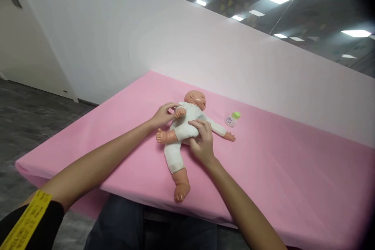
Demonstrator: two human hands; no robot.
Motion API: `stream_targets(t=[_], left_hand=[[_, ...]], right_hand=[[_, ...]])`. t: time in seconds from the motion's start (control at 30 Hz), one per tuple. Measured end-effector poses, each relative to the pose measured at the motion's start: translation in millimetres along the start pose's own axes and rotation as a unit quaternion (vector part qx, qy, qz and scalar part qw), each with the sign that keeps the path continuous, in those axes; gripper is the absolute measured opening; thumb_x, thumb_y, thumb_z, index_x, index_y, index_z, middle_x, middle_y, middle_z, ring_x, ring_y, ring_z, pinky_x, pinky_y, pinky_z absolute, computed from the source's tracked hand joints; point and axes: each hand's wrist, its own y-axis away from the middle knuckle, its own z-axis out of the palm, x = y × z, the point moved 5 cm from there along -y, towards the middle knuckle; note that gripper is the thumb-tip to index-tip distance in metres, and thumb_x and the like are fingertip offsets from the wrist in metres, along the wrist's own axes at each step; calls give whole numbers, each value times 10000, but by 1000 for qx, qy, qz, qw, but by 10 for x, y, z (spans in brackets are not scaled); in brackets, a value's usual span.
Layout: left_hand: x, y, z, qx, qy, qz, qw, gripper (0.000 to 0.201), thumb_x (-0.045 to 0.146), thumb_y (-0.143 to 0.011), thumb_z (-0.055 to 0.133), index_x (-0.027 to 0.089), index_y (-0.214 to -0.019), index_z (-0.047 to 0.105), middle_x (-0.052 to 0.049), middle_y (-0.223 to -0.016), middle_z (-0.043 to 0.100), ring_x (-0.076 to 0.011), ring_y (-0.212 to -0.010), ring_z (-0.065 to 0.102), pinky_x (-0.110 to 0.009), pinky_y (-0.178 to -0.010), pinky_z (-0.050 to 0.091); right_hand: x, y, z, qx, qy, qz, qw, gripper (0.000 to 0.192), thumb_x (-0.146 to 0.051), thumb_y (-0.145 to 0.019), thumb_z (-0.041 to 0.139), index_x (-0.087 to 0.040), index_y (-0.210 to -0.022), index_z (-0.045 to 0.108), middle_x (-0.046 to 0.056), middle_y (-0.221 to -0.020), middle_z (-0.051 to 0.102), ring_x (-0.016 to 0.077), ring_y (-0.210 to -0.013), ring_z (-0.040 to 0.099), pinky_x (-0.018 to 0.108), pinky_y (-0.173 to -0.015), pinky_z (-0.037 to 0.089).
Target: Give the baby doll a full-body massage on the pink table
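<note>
A baby doll (185,123) in a white suit lies on its back on the pink tablecloth (278,172), head toward the far wall. My left hand (162,115) grips the doll's near arm by its shoulder. My right hand (202,140) rests on the doll's belly and hip, fingers curled over the white body. One doll leg is bent up toward my left hand, the other stretches toward the table's front edge.
A small bottle with a green cap (232,119) lies on the cloth just right of the doll's head. A white partition wall (175,35) stands behind the table. My lap in dark trousers (131,226) is under the front edge.
</note>
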Motion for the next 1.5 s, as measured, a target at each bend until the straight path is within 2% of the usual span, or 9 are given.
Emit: stream_targets(t=[0.2,0.47,0.77,0.93,1.07,1.17,1.3,1.4,1.5], left_hand=[[37,30,3,8,7,-15,1000,476,574,-859,707,215,-1172,726,-67,-1221,735,-273,-1107,655,-382,-930,516],[59,8,16,-25,-46,31,998,392,352,-775,733,242,-1151,749,-84,-1292,677,-281,-1182,619,-355,-855,534],[91,15,26,-52,-62,74,994,396,309,-755,715,243,-1145,740,-77,-1268,679,-284,-1222,596,-369,-888,536],[49,22,46,-33,-74,74,994,400,308,-742,718,232,-1135,728,-72,-1221,680,-269,-1165,605,-364,-863,523],[3,27,66,-15,-66,69,995,389,320,-741,736,225,-1118,719,-68,-1186,681,-251,-1102,618,-355,-846,522],[-24,23,86,-8,-62,77,995,362,313,-745,747,221,-1093,712,-71,-1166,685,-239,-1072,623,-362,-867,522],[-49,6,104,-1,-69,98,993,340,257,-741,725,214,-1078,702,-71,-1147,686,-234,-1077,622,-374,-908,513],[-69,-8,114,-1,-73,101,992,334,258,-745,727,220,-1076,699,-62,-1147,681,-230,-1076,625,-380,-926,510],[-71,-14,117,-1,-74,97,992,339,284,-750,743,223,-1080,698,-59,-1150,681,-228,-1078,624,-381,-939,507]], right_hand=[[-31,13,8,-13,-3,-10,1000,475,-99,-733,597,-258,-1175,665,65,-1160,641,294,-1098,593,503,-977,495],[8,10,4,-11,17,10,1000,531,-98,-813,551,-290,-1299,637,71,-1228,627,294,-1160,578,516,-1006,498],[31,12,-55,-11,16,6,1000,567,-92,-776,536,-283,-1300,638,75,-1233,633,301,-1180,579,534,-1029,497],[41,-35,-142,-18,-5,13,1000,537,-104,-752,531,-263,-1251,648,81,-1210,649,309,-1178,600,532,-1012,514],[133,-96,-290,-23,-57,43,997,471,-134,-791,588,-264,-1239,652,88,-1222,651,313,-1203,610,545,-1069,493],[234,-134,-406,-77,-133,60,986,421,-172,-834,670,-292,-1238,667,83,-1261,654,310,-1253,606,534,-1108,481],[307,-159,-533,-214,-185,91,955,282,-252,-895,723,-338,-1163,716,70,-1369,639,314,-1347,569,514,-1108,500],[272,-147,-595,-337,-197,115,913,139,-324,-928,722,-350,-1056,768,35,-1537,544,336,-1443,502,539,-1158,469],[215,-95,-626,-452,-181,124,865,117,-380,-948,705,-344,-985,810,3,-1618,467,366,-1514,416,590,-1238,371]])
